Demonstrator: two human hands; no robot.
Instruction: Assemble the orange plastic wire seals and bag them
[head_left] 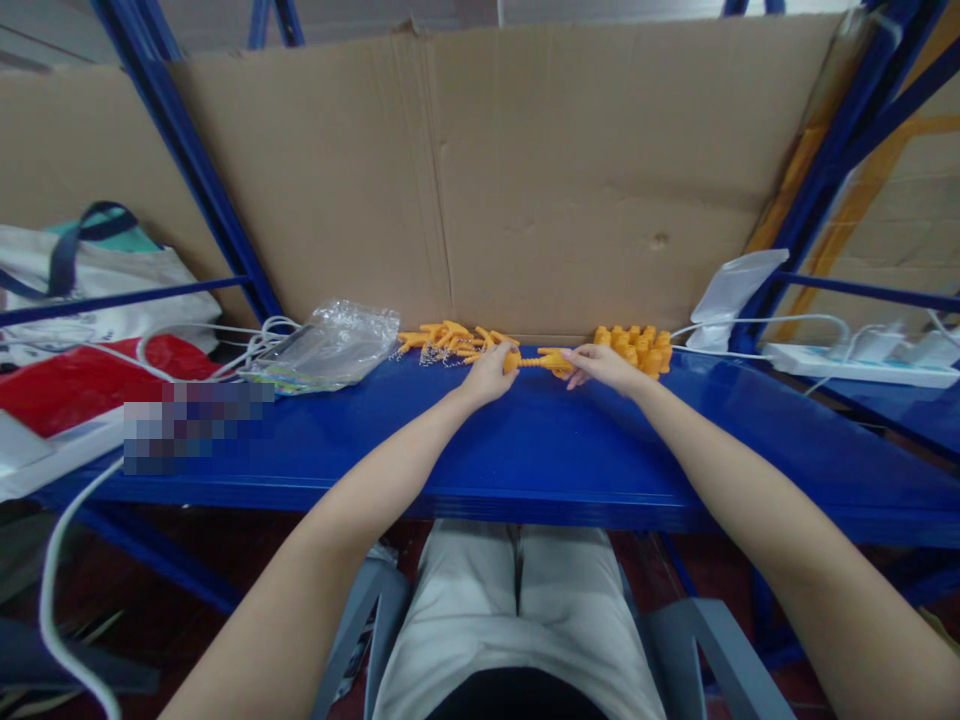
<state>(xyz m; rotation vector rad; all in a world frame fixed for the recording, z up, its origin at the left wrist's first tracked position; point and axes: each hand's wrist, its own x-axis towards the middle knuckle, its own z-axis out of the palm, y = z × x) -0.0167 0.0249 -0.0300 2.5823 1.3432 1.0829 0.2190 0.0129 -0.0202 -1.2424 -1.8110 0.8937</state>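
Between my hands stretches an orange plastic piece (536, 362) with a thin, ridged middle and wider ends. My left hand (491, 374) is closed around its left end, and my right hand (602, 367) pinches the right end. Fingers cover parts of both ends. Behind my left hand lies a loose pile of orange plastic pieces (446, 338) with small metal ball chains. Close behind my right hand, several orange pieces (637, 347) stand upright in a tight group.
The blue tabletop (525, 450) ends at a front edge above my lap. Cardboard (562, 180) walls the back. Clear plastic bags (337, 340) and white cables (255, 345) lie at left, near a red bag (127, 375). A white power strip (862, 365) is at right.
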